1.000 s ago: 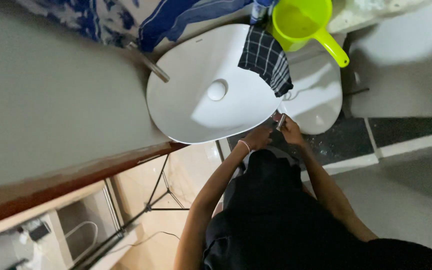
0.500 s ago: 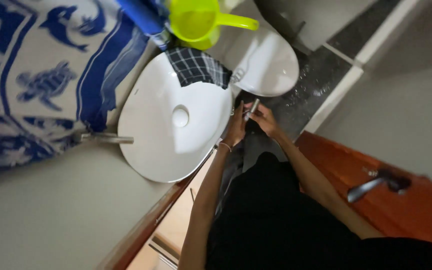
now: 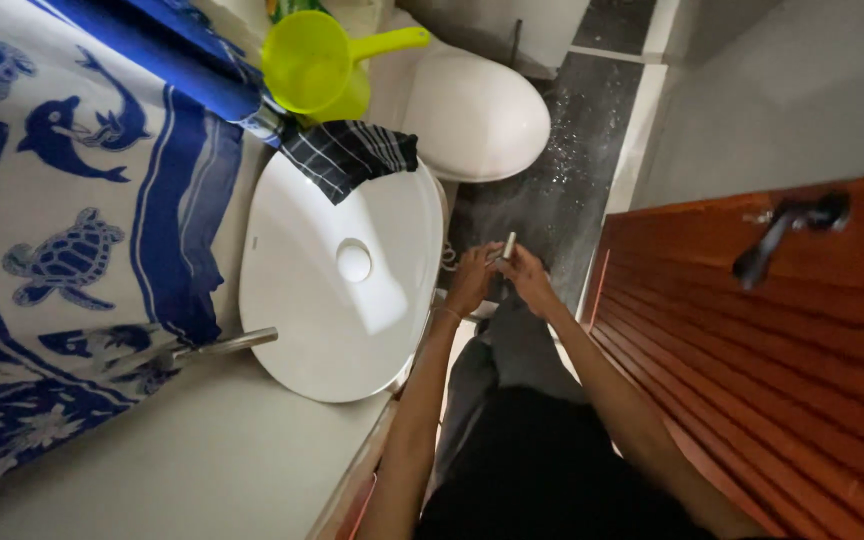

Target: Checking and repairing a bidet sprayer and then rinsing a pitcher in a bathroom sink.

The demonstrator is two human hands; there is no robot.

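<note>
Both my hands meet in front of my body, just right of a white oval washbasin [image 3: 302, 290]. My left hand [image 3: 472, 280] and my right hand [image 3: 527, 275] together grip a small slim silver-grey object [image 3: 508, 245] whose tip sticks up between the fingers; what it is cannot be made out. A thin band sits on my left wrist. A dark checked cloth [image 3: 347, 155] hangs over the basin's far rim.
A yellow-green plastic scoop [image 3: 317, 65] stands beyond the basin. A white toilet with shut lid [image 3: 477, 115] is behind it. A blue-and-white curtain with sea animals [image 3: 62, 230] hangs left, a chrome tap [image 3: 227, 343] by the basin. A red-brown wooden door with a dark handle [image 3: 787, 235] is right.
The view has swung, so the basin now lies left and the door fills the right. My hands stay together on the small object beside the basin.
</note>
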